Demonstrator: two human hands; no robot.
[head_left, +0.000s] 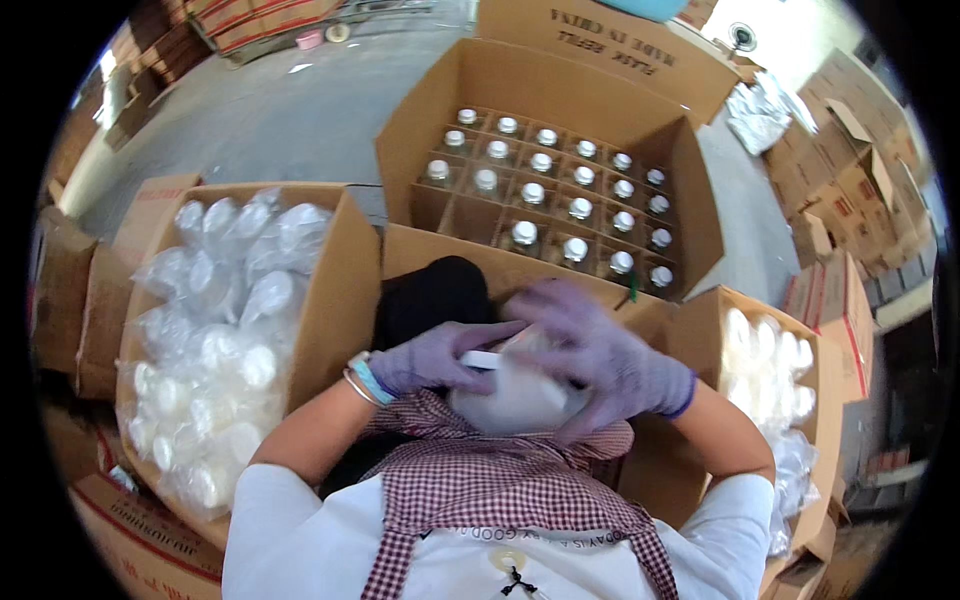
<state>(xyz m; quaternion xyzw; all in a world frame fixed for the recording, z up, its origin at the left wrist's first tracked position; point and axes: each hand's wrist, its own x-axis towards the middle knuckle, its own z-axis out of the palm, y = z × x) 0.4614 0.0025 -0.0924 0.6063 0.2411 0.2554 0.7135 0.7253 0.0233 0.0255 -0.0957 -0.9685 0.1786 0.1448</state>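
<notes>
Brown cartons (60, 310) stand at nine o'clock from the hands, at the far edge. Nearer, also at nine, an open box (343, 300) is filled with white and clear round-ended pieces (262, 366), many in clear bags. Toward eleven, a loaded cart (338, 33) stands well apart on the grey floor (260, 110).

The left hand (437, 357), gloved in purple, is closed in a narrow grip, thumb above and fingers below, on the white end of a pale item (520, 395). That item is in front of the checked apron (500, 475), between both hands; its exact shape is blurred. At twelve to one o'clock, a divided box (550, 75) holds upright bottles (580, 208) with white caps. The right hand (610, 365), also gloved, is bent over the item, fingers apart and blurred; I cannot tell whether it grips. At three o'clock, another open box (828, 400) holds white pieces (765, 365).
</notes>
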